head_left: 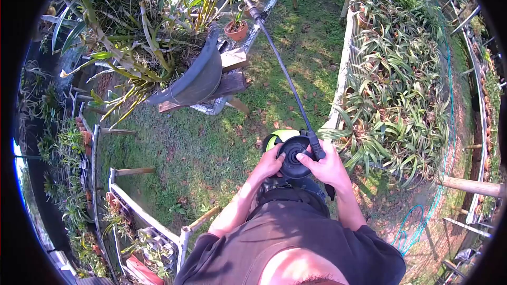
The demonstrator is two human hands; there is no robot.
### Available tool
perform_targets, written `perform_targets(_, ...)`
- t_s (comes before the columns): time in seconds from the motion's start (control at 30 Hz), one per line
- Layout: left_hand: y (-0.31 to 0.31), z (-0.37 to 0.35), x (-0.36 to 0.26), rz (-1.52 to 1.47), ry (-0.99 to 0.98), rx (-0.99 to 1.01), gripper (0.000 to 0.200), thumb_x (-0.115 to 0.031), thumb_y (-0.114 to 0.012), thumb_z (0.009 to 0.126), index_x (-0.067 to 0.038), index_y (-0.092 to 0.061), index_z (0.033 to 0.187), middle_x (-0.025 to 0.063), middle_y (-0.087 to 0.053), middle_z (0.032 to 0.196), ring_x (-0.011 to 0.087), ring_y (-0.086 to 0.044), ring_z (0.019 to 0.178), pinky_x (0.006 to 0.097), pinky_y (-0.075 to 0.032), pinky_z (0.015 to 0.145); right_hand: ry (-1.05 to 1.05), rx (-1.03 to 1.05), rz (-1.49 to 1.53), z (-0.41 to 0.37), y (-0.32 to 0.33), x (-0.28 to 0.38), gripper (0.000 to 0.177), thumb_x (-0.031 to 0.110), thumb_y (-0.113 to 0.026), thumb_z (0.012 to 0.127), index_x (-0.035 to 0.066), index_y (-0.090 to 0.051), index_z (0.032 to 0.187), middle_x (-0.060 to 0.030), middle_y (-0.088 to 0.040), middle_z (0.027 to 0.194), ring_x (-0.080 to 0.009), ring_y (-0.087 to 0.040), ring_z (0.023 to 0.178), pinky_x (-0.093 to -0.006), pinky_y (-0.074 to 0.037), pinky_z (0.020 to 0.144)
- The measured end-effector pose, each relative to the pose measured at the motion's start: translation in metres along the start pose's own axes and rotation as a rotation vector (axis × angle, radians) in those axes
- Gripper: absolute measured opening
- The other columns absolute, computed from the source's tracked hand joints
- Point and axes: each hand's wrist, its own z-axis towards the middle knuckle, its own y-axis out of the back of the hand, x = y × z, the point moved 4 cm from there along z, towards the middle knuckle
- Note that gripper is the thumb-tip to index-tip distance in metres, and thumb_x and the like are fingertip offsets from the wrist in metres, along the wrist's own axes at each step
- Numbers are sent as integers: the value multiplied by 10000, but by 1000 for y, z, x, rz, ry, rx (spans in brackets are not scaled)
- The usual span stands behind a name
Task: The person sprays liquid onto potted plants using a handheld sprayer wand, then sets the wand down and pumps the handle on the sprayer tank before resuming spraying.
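1. Grass ground: biggest area, patchy green with brown leaf litter, sun and shade in blotches.
2. Right-hand counter: pale-edged, long, packed with strappy green plants, some leaves spilling over the near end.
3. Person's dark shirt: bottom centre, seen from above, short sleeves, both forearms reaching forward.
4. Dark planter: upper left, curved, tilted, full of stems and roots; wooden boards stick out beside it.
5. Left-hand counter: wire-mesh top, upper centre, small pots along it.
6. Teal hose: runs down the far right, loops on the ground lower right.
7. Black wand: long, thin; slants from the hands up and left, tip overlapping the left-hand counter in view. Contact there: can't tell.
8. Black disc: round, concentric rings on its face, in front of the person's body, between the hands. Lettering too small to read, if any.
9. Right hand: wrapped round the wand's handle, thumb laid on the disc.
10. Left hand: grasping the disc's left edge, thumb on its face.
11. Neon yellow-green item: just beyond the disc, partly hidden; identity unclear.
12. Terracotta pot: on the left-hand counter, near the planter, plant inside.
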Motion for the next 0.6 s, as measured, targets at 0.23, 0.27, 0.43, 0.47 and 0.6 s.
perform_targets(0.23,21,62,-13,-204,93,-45,720,62,-446,940,19,-124,1582,253,-569,1307,243,-718,719,314,-622,546,-339,-172,51,107,-35,-81,370,336,-786,846,12,-617,897,-85,-629,710,-185,-620,671,-371,-513,658)
perform_targets(0.27,20,75,-13,-298,75,-37,752,63,-437,938,4,-67,1590,268,-505,1381,257,-719,723,313,-624,560,-356,-211,41,124,-36,-87,365,335,-781,852,14,-610,886,-87,-634,716,-198,-626,677,-376,-514,667)
perform_targets(0.43,42,153,-18,-308,13,8,783,43,-450,954,-77,-34,1608,206,-483,1437,271,-704,932,357,-653,616,-573,-156,218,216,-41,-120,260,256,-740,912,78,-570,829,-5,-546,570,-98,-501,396,-291,-363,350)
perform_targets(0.47,52,166,-21,-342,27,53,783,43,-450,954,-98,-48,1611,197,-498,1424,272,-698,958,365,-653,614,-505,-130,178,227,-42,-122,267,271,-737,914,79,-569,837,0,-544,575,-90,-489,392,-285,-352,347)
perform_targets(0.6,83,199,-38,-407,156,77,747,79,-480,903,-115,-210,1572,151,-551,1351,249,-693,959,387,-655,636,-444,-2,207,254,-13,-17,257,202,-770,892,83,-549,838,13,-543,590,-70,-471,394,-262,-340,353)
